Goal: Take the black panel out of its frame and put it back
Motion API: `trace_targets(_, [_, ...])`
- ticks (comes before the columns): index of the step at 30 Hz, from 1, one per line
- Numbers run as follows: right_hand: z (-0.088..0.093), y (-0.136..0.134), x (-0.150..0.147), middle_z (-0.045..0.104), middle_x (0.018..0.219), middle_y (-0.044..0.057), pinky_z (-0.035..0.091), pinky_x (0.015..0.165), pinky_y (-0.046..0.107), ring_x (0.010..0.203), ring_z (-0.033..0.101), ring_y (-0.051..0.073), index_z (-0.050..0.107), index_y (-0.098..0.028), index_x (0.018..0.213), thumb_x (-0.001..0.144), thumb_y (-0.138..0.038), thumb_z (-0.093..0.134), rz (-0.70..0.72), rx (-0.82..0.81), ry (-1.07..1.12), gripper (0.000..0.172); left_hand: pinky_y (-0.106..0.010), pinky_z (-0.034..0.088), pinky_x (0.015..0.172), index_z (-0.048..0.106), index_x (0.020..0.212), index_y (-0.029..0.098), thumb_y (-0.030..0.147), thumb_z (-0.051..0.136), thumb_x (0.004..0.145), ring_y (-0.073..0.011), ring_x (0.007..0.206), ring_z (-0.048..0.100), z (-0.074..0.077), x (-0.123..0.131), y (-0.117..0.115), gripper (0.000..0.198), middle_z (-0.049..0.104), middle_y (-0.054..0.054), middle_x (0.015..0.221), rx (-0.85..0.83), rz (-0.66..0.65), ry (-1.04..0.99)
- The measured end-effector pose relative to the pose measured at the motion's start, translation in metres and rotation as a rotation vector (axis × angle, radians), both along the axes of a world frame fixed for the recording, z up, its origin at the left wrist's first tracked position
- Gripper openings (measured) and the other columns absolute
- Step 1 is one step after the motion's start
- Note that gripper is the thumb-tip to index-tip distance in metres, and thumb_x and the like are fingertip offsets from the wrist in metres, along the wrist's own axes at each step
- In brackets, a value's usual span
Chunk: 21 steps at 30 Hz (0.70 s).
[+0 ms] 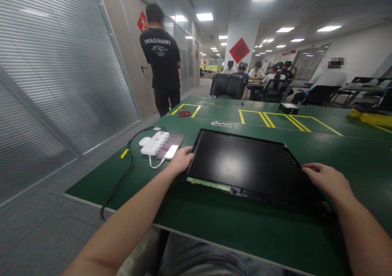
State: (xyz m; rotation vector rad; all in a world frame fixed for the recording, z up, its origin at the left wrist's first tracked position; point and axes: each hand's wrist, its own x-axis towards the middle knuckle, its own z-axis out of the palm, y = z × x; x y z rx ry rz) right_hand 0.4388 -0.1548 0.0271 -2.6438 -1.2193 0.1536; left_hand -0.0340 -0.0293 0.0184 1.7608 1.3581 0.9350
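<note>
A black screen panel (241,161) lies face up in front of me, tilted a little, its near edge perhaps off the table. Along that near edge runs a pale green strip (210,184), like an exposed circuit board. My left hand (181,161) grips the panel's left edge, the thumb by the frame and the other fingers mostly hidden. At the right edge, my right hand (329,181) pinches the frame between thumb and fingers. Close to my left hand are a phone (173,150) and a white power bank with a short white cable (157,166).
The green table (214,223) has yellow tape outlines. Red scissors (184,113), a clear cup (212,99), small white pieces (221,124) and a black box (288,108) lie farther back. A black cable (132,161) hangs over the left edge. A person (161,55) stands beyond; others sit behind.
</note>
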Motion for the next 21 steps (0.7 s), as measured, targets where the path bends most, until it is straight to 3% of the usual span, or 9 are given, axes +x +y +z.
trace_targets(3, [-0.001,0.0,0.0,0.076,0.107,0.01,0.052,0.071,0.041,0.093,0.07,0.034,0.079,-0.03,0.101,0.079,-0.051,0.047,0.002,0.021,-0.027,0.044,-0.034,0.057,0.086,0.076,0.113,0.017,0.015,0.064,0.076,-0.0253,0.094,0.074,0.005,0.004,-0.006,0.039,0.08,-0.006,0.1,-0.198,0.035,-0.363])
trace_targets(6, [0.0,0.0,0.001,0.076,0.106,0.01,0.053,0.071,0.042,0.093,0.07,0.034,0.079,-0.03,0.101,0.079,-0.052,0.047,0.002,0.025,-0.045,0.044,-0.032,0.059,0.077,0.071,0.125,0.017,0.007,0.067,0.069,-0.0216,0.082,0.074,0.01,0.007,-0.01,0.057,0.08,-0.005,0.098,-0.368,0.096,-0.555])
trace_targets(14, [0.008,-0.001,-0.008,0.076,0.11,0.01,0.053,0.074,0.04,0.097,0.069,0.033,0.079,-0.028,0.105,0.08,-0.05,0.045,0.001,-0.018,-0.043,0.046,-0.029,0.059,0.062,0.063,0.138,0.019,0.005,0.07,0.077,-0.0166,0.061,0.071,0.018,0.015,-0.015,0.064,0.08,-0.006,0.094,-0.52,0.193,-0.714])
trace_targets(21, [0.001,0.001,-0.003,0.077,0.104,0.008,0.053,0.068,0.038,0.092,0.07,0.032,0.08,-0.029,0.098,0.079,-0.051,0.048,0.021,0.029,-0.054,0.043,-0.026,0.055,0.053,0.061,0.141,0.018,0.013,0.074,0.081,-0.0153,0.05,0.066,0.014,0.019,-0.012,0.062,0.076,-0.003,0.072,-0.548,0.206,-0.777])
